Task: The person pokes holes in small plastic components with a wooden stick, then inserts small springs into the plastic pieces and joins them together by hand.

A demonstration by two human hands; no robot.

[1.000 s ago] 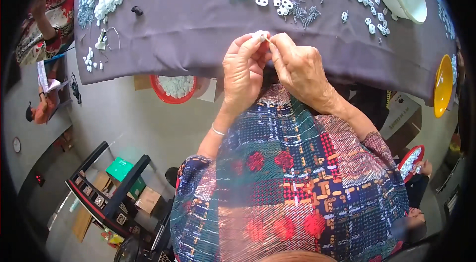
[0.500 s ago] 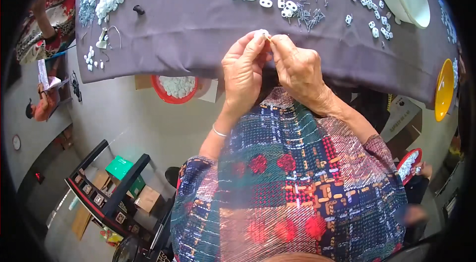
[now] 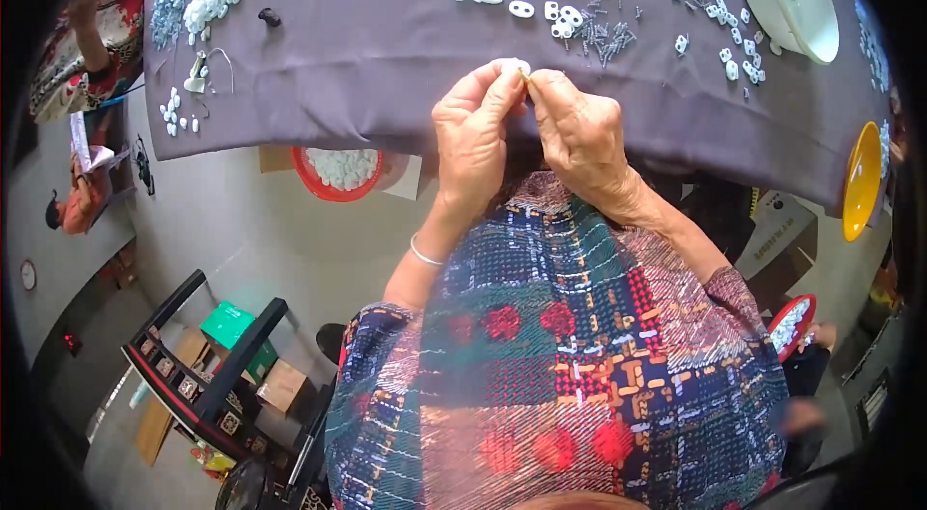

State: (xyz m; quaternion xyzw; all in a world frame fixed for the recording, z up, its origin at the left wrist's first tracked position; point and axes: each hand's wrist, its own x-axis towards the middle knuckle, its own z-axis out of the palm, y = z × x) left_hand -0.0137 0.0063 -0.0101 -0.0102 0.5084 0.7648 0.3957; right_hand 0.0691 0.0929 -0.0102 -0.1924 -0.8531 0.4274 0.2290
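White piece, pinched in your left hand, by tabletop near edge: steady it; right hand pinching yellowish sliver.

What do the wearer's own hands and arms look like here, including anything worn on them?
Both the left hand and the right hand are without gloves. A thin, pale, silvery bangle circles the left wrist; none shows on the right. The left sleeve is patterned in dark blue, white and pinkish tones; the right sleeve shows a dark, reddish woven-look print. Both stop short of the wrists.
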